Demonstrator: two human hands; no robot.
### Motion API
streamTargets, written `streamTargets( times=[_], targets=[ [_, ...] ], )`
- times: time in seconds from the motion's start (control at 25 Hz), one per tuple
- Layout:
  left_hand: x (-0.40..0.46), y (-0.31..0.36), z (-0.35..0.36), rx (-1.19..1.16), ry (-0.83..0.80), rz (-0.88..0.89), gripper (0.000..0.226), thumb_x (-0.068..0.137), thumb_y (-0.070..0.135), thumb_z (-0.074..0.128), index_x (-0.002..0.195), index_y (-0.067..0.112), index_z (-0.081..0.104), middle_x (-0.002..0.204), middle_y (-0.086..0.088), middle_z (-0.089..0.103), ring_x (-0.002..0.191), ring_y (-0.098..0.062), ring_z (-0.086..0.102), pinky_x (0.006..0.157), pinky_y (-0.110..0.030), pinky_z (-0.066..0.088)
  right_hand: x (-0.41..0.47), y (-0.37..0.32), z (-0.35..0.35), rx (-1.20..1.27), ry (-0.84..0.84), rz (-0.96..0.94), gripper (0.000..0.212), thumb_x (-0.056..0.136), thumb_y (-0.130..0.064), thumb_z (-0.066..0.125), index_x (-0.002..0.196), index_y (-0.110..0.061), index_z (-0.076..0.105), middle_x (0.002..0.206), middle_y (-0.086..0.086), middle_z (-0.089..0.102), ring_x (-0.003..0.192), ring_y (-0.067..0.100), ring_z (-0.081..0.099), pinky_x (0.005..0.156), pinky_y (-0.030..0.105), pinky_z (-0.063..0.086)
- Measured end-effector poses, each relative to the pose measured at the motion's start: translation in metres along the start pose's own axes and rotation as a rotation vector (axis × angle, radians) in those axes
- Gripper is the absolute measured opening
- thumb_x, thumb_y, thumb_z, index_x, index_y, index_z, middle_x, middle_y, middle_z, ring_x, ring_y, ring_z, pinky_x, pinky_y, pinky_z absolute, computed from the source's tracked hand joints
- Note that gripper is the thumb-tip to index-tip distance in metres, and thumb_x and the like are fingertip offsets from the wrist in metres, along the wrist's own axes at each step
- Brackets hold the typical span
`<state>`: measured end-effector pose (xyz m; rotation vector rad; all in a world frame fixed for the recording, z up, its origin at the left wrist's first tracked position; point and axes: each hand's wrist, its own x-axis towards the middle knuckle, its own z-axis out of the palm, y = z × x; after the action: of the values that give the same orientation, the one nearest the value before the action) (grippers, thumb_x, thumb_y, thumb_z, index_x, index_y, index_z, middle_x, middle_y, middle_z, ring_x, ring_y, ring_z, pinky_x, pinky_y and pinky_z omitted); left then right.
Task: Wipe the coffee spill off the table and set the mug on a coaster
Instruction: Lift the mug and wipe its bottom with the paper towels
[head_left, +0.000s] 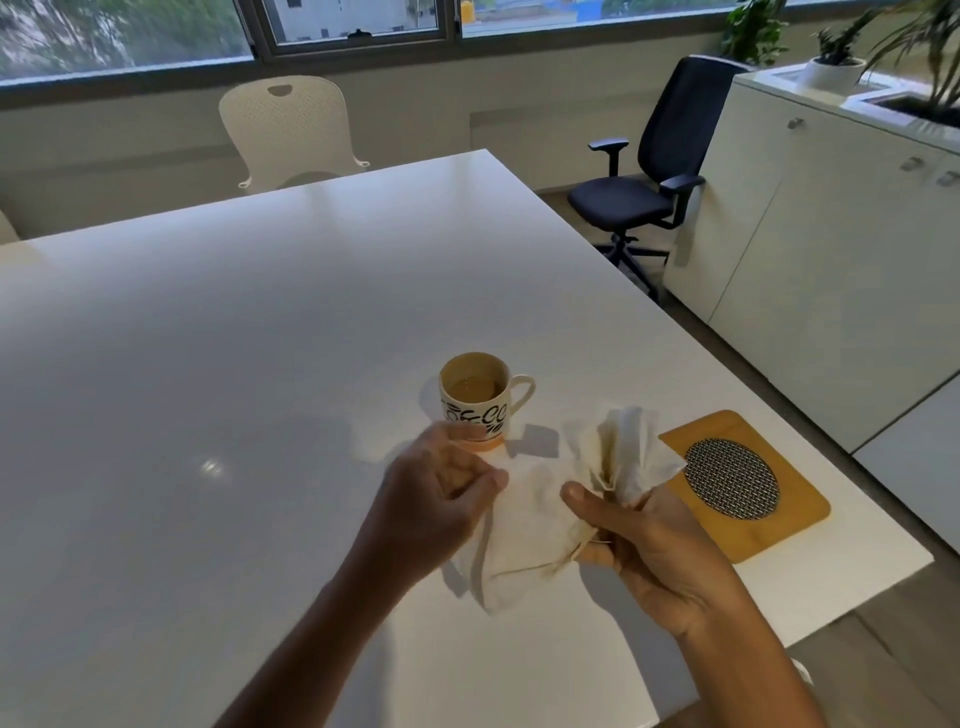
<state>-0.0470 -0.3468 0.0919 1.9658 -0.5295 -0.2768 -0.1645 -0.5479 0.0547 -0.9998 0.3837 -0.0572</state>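
Note:
A cream mug (480, 402) with black lettering and an orange base stands upright on the white table (234, 338), holding some coffee, its handle pointing right. Just in front of it, both hands hold a crumpled white cloth (540, 514) with brownish stains above the table. My left hand (441, 499) pinches the cloth's left part. The bunched right part is gripped by my right hand (639, 540). A wooden coaster (743, 488) with a round metal mesh centre lies to the right of the hands, near the table's right edge. I see no clear spill on the tabletop.
A white chair (291, 135) stands at the table's far side. A dark office chair (649, 176) is to the right beyond the table. White cabinets (831, 249) with potted plants (836, 57) on top line the right wall.

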Motion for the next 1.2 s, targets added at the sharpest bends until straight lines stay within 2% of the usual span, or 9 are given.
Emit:
streamTargets(
  times=[0.12,0.24,0.36,0.44,0.6,0.8,0.96,1.04,1.2],
  targets=[
    [0.034,0.002,-0.002,0.277,0.214,0.172,0.068,0.084,0.037,0.086,0.141,0.02,0.054,0.132,0.003,0.065,0.111,-0.011,0.067,0.092,-0.032,0.061,0.002,-0.005,-0.015,-0.03,0.096,-0.132,0.039,0.079,-0.014,0.086,0.114,-0.029,0.084,0.121,0.019,0.081,0.108,0.036,0.081,0.075,0.045,0.069],
    [0.071,0.0,-0.002,0.358,0.081,0.062,0.104,0.078,0.051,0.087,0.16,0.02,0.031,0.158,-0.006,0.044,0.14,-0.025,0.049,0.112,-0.043,0.05,0.007,-0.006,-0.029,-0.022,0.152,-0.19,0.048,0.081,-0.009,0.084,0.123,-0.033,0.078,0.124,0.016,0.081,0.111,0.037,0.08,0.079,0.054,0.069],
    [0.095,-0.009,0.003,0.387,-0.054,-0.014,0.119,0.075,0.055,0.089,0.166,0.017,0.022,0.163,-0.009,0.042,0.143,-0.029,0.048,0.114,-0.043,0.049,0.009,-0.005,-0.039,0.005,0.178,-0.202,0.049,0.079,-0.005,0.085,0.115,-0.038,0.082,0.123,0.014,0.082,0.111,0.035,0.08,0.077,0.05,0.069],
    [0.104,-0.017,0.002,0.367,-0.077,-0.043,0.119,0.074,0.053,0.091,0.165,0.015,0.024,0.159,-0.01,0.048,0.139,-0.03,0.053,0.111,-0.04,0.051,0.01,-0.004,-0.045,0.02,0.197,-0.209,0.051,0.073,-0.005,0.088,0.112,-0.037,0.083,0.122,0.012,0.082,0.109,0.033,0.081,0.074,0.046,0.069],
    [0.109,-0.026,-0.002,0.322,-0.087,0.01,0.106,0.068,0.052,0.095,0.153,0.016,0.042,0.135,-0.001,0.061,0.119,-0.023,0.064,0.092,-0.031,0.06,0.011,0.002,-0.054,0.037,0.241,-0.212,0.068,0.065,-0.008,0.093,0.128,-0.023,0.073,0.123,0.012,0.081,0.109,0.033,0.08,0.069,0.041,0.068],
    [0.114,-0.027,-0.006,0.363,-0.05,0.037,0.098,0.064,0.058,0.095,0.143,0.02,0.052,0.127,0.005,0.062,0.111,-0.02,0.064,0.08,-0.024,0.061,0.01,0.009,-0.056,0.061,0.268,-0.203,0.064,0.068,-0.009,0.092,0.128,-0.02,0.075,0.122,0.016,0.081,0.109,0.034,0.08,0.07,0.042,0.069],
    [0.112,-0.025,-0.005,0.376,-0.017,0.101,0.095,0.065,0.059,0.093,0.142,0.019,0.054,0.126,0.008,0.063,0.109,-0.019,0.065,0.073,-0.012,0.053,0.003,0.013,-0.055,0.096,0.277,-0.23,0.054,0.072,-0.005,0.088,0.116,-0.036,0.083,0.127,0.011,0.08,0.116,0.032,0.078,0.084,0.055,0.068],
    [0.111,-0.018,-0.01,0.371,0.001,0.122,0.094,0.065,0.061,0.093,0.141,0.019,0.055,0.126,0.007,0.065,0.108,-0.018,0.066,0.074,-0.014,0.055,0.0,0.016,-0.053,0.111,0.323,-0.248,0.053,0.073,-0.006,0.088,0.111,-0.041,0.084,0.127,0.009,0.081,0.116,0.029,0.078,0.089,0.055,0.066],
    [0.105,0.008,-0.027,0.351,0.031,0.133,0.096,0.057,0.076,0.085,0.135,0.025,0.06,0.119,0.011,0.069,0.103,-0.015,0.07,0.075,-0.023,0.062,-0.001,0.026,-0.041,0.035,0.459,-0.256,0.04,0.089,0.005,0.08,0.117,-0.023,0.078,0.114,0.009,0.084,0.106,0.028,0.081,0.082,0.042,0.069]
  ],
)
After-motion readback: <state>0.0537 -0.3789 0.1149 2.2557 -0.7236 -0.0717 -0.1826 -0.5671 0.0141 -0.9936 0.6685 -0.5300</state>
